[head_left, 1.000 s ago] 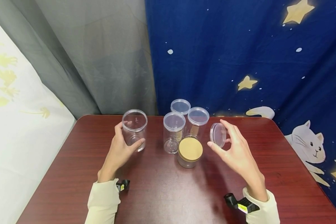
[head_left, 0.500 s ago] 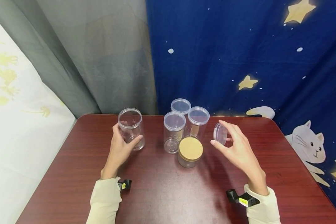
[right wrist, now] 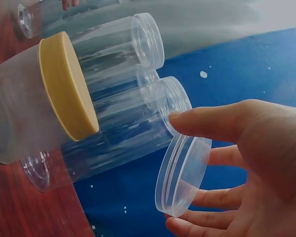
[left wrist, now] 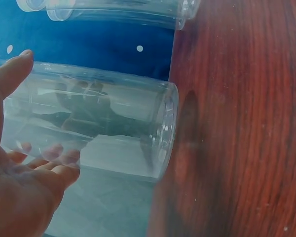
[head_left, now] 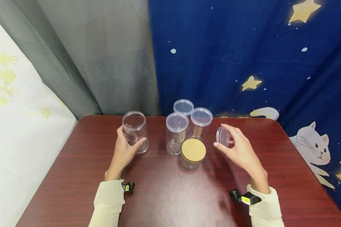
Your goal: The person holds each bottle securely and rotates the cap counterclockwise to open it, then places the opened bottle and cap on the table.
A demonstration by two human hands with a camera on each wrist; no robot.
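Observation:
My left hand (head_left: 124, 151) grips a clear, lidless plastic jar (head_left: 135, 134) from its left side, thumb across the front and fingers behind. The jar is upright, near the table surface; I cannot tell from the head view whether it touches. In the left wrist view the same jar (left wrist: 113, 126) shows nothing inside. My right hand (head_left: 242, 154) pinches a clear round lid (head_left: 223, 136) by its rim, between thumb and fingers. The lid is held on edge above the table, and its flat face and rim (right wrist: 185, 173) show in the right wrist view.
Between my hands stand several lidded clear jars: a front-left one (head_left: 177, 135), a right one (head_left: 201, 121), a back one (head_left: 183, 106). Before them is a shorter jar with a yellow lid (head_left: 193, 151). The red-brown table (head_left: 170, 195) ends at grey and blue curtains (head_left: 204, 56).
The right hand has drawn the lid slightly right and turned it more on edge. The jar in the left hand moved a little left, then slightly back right. The other jars have stayed put.

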